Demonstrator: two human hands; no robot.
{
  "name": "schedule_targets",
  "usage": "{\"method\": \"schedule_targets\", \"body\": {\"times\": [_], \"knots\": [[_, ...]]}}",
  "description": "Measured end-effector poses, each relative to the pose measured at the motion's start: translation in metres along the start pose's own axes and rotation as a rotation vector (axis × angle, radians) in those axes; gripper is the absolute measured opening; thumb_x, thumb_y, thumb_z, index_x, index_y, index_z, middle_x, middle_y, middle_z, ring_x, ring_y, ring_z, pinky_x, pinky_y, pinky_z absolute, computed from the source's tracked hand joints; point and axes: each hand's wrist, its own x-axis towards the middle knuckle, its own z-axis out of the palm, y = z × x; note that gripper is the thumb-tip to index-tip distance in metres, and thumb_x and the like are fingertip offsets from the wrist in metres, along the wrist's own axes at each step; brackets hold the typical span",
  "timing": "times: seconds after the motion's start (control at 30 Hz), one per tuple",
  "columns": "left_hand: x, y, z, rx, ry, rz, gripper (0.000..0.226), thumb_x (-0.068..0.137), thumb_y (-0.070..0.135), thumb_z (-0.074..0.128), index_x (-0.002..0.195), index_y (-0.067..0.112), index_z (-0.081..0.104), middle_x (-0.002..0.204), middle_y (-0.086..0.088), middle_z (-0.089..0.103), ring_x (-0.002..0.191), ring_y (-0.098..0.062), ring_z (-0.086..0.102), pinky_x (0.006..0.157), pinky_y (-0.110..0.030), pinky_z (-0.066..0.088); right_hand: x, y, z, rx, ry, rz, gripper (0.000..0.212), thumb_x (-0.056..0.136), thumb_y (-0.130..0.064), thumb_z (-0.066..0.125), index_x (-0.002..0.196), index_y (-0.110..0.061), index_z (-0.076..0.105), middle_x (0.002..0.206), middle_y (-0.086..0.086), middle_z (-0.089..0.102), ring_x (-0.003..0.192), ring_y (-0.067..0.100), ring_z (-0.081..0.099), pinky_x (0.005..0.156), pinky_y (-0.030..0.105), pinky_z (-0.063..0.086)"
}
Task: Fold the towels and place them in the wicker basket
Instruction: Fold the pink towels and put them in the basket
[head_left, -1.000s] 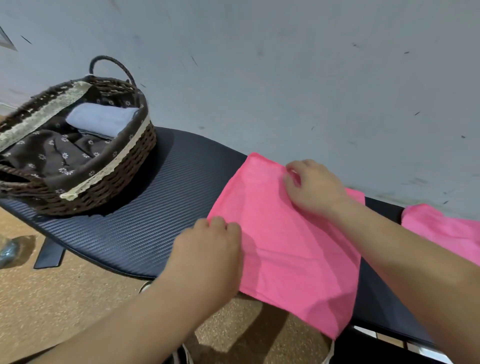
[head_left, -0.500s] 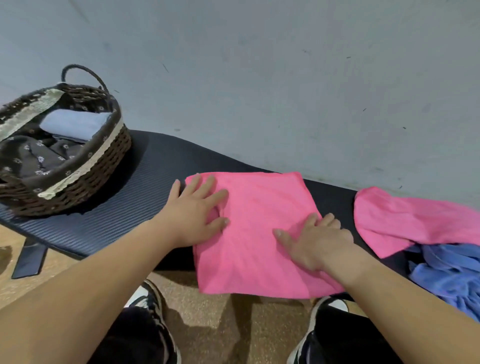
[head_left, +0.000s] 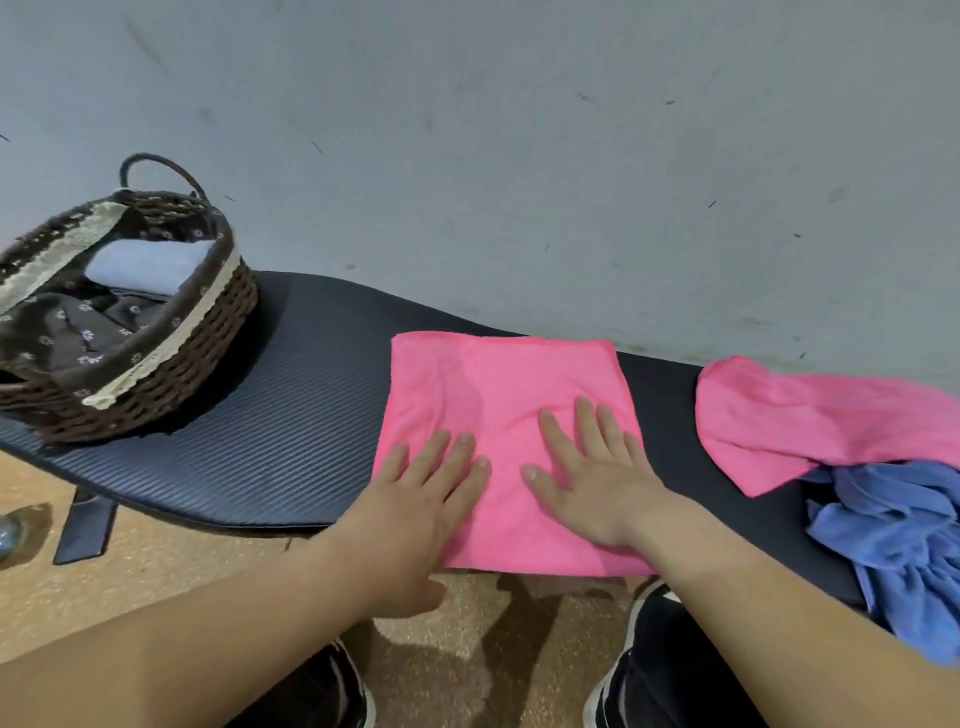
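Head view. A folded pink towel (head_left: 498, 395) lies as a flat square on the black ribbed bench pad (head_left: 291, 415), with its near edge hanging slightly over the pad's front edge. Both hands rest on its near half, palm down. The left hand (head_left: 421, 509) covers the near-left corner, fingers straight and slightly spread, pointing away and to the right. The right hand (head_left: 597, 483) lies just beside it, fingers straight and fanned, the thumb (head_left: 540, 483) pointing toward the left hand. Neither hand grips the cloth. The two bare forearms enter from the lower corners and converge on the towel. The wicker basket (head_left: 197, 353) stands at the pad's left end, well apart from the towel, and holds a folded pale blue towel (head_left: 150, 265). At the right end lie a loose pink towel (head_left: 810, 421) and a crumpled blue towel (head_left: 893, 525), touching each other.
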Motion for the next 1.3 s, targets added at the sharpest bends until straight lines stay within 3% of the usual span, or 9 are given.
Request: {"method": "schedule_targets", "body": {"times": [0.27, 0.33, 0.43, 0.67, 0.8, 0.9, 1.03, 1.2, 1.3], "knots": [[0.029, -0.025, -0.004, -0.113, 0.089, 0.034, 0.117, 0.081, 0.06, 0.059, 0.161, 0.028, -0.021, 0.167, -0.004, -0.03, 0.155, -0.027, -0.026, 0.129, -0.049, -0.005, 0.02, 0.002, -0.012, 0.218, 0.204, -0.04, 0.076, 0.101, -0.068, 0.027, 0.165, -0.037, 0.001, 0.17, 0.002, -0.025, 0.155, 0.021, -0.028, 0.126, 0.049, -0.012], [0.022, -0.021, -0.006, -0.148, 0.226, 0.063, 0.094, 0.084, 0.049, 0.049, 0.164, 0.02, 0.01, 0.173, -0.011, 0.003, 0.159, -0.031, 0.008, 0.127, -0.049, 0.022, 0.007, -0.005, -0.022, 0.186, 0.168, -0.128, 0.08, 0.098, -0.072, 0.035, 0.164, -0.036, 0.008, 0.17, -0.003, -0.025, 0.155, 0.019, -0.027, 0.127, 0.049, -0.01], [0.016, -0.023, -0.003, -0.204, 0.28, 0.04, 0.053, 0.081, 0.027, 0.039, 0.131, 0.016, 0.055, 0.143, -0.003, 0.051, 0.13, -0.023, 0.052, 0.093, -0.042, 0.057, -0.017, -0.013, -0.025, 0.12, 0.018, -0.252, 0.101, 0.086, -0.078, 0.053, 0.164, -0.039, 0.003, 0.17, -0.009, -0.024, 0.156, 0.017, -0.023, 0.128, 0.048, -0.002], [0.01, -0.018, -0.009, -0.227, 0.246, -0.002, 0.081, 0.072, 0.022, 0.058, 0.152, 0.022, 0.042, 0.169, -0.007, 0.023, 0.151, -0.026, 0.033, 0.106, -0.042, 0.052, -0.023, -0.034, 0.001, -0.101, 0.105, -0.278, 0.107, 0.084, -0.069, 0.063, 0.164, -0.031, 0.003, 0.166, -0.001, 0.0, 0.154, 0.029, 0.003, 0.121, 0.061, 0.02], [0.007, -0.006, -0.003, -0.124, 0.343, 0.057, 0.049, 0.064, 0.019, 0.063, 0.113, 0.014, 0.059, 0.131, -0.01, 0.058, 0.112, -0.029, 0.06, 0.081, -0.044, 0.058, -0.022, -0.036, 0.004, -0.152, 0.17, -0.258, 0.1, 0.087, -0.066, 0.062, 0.162, -0.03, 0.008, 0.165, 0.001, 0.007, 0.15, 0.03, 0.012, 0.117, 0.057, 0.03], [0.002, -0.003, 0.0, -0.077, 0.379, 0.054, 0.024, 0.07, 0.021, 0.063, 0.093, 0.017, 0.057, 0.098, -0.002, 0.052, 0.084, -0.022, 0.049, 0.067, -0.042, 0.052, -0.023, -0.04, 0.011, -0.178, 0.217, -0.243, 0.095, 0.087, -0.068, 0.059, 0.159, -0.029, 0.012, 0.163, 0.002, 0.012, 0.147, 0.031, 0.018, 0.114, 0.058, 0.033], [-0.006, -0.009, -0.003, -0.109, 0.463, 0.049, 0.015, 0.075, 0.02, 0.054, 0.089, 0.018, 0.053, 0.09, 0.001, 0.052, 0.073, -0.019, 0.048, 0.059, -0.04, 0.051, -0.026, -0.046, 0.018, -0.143, 0.249, -0.211, 0.085, 0.089, -0.074, 0.044, 0.157, -0.026, 0.024, 0.159, 0.004, 0.024, 0.144, 0.035, 0.026, 0.109, 0.066, 0.034], [-0.016, -0.014, -0.016, -0.252, 0.593, 0.033, 0.013, 0.082, 0.024, 0.054, 0.093, 0.017, 0.051, 0.106, -0.005, 0.065, 0.093, -0.025, 0.064, 0.076, -0.04, 0.057, -0.022, -0.04, 0.009, -0.005, 0.251, -0.225, 0.076, 0.085, -0.057, 0.016, 0.152, -0.03, 0.04, 0.155, -0.001, 0.039, 0.137, 0.033, 0.039, 0.104, 0.057, 0.044], [-0.009, -0.016, -0.008, -0.185, 0.516, -0.027, 0.049, 0.078, 0.039, 0.069, 0.119, 0.014, 0.06, 0.131, -0.007, 0.064, 0.119, -0.026, 0.063, 0.089, -0.041, 0.058, -0.023, -0.042, 0.004, 0.06, 0.253, -0.215, 0.082, 0.084, -0.06, 0.008, 0.151, -0.031, 0.044, 0.158, -0.002, 0.039, 0.139, 0.03, 0.037, 0.11, 0.054, 0.041]]}}
